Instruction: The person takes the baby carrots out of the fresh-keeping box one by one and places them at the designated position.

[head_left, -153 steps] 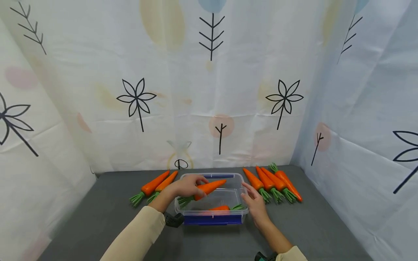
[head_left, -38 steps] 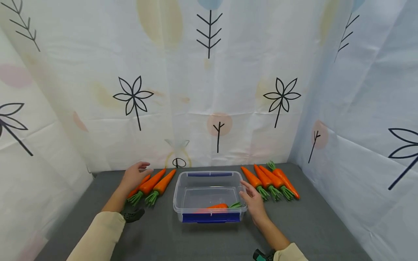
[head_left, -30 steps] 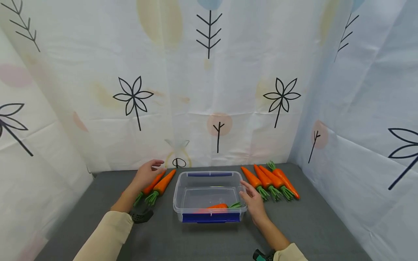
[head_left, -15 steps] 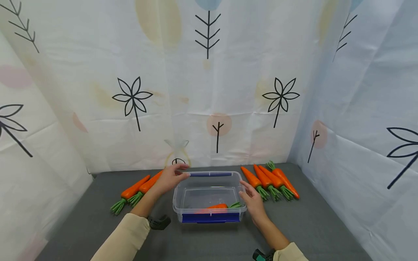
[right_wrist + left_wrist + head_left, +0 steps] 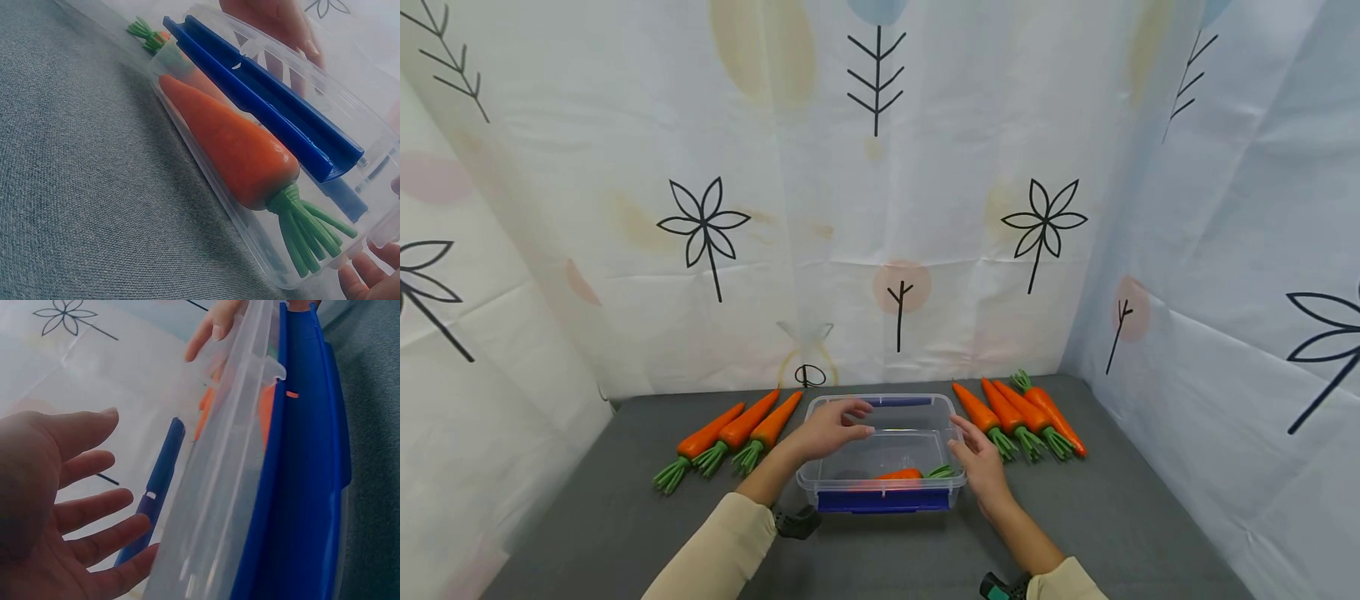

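Note:
A clear plastic container [image 5: 883, 484] with blue latches stands in the middle of the table in the head view. One carrot [image 5: 234, 147] with a green stem lies inside along its front wall. My left hand [image 5: 829, 431] is over the container's left part, its fingers spread and nothing in its grasp; the left wrist view shows the bare palm [image 5: 37, 550]. At the container's right wall is my right hand [image 5: 983, 468], with relaxed fingertips [image 5: 369, 269] right at the plastic.
To the left of the container, three carrots [image 5: 737, 429] lie side by side on the grey table [image 5: 880, 554]. Several more carrots [image 5: 1018, 417] lie to its right. White patterned cloth [image 5: 850, 208] hangs behind and at both sides.
About five seconds ago my left hand held a carrot over the container; that side now has three carrots instead of two. The left hand has since moved right, back over the container. Right hand unchanged.

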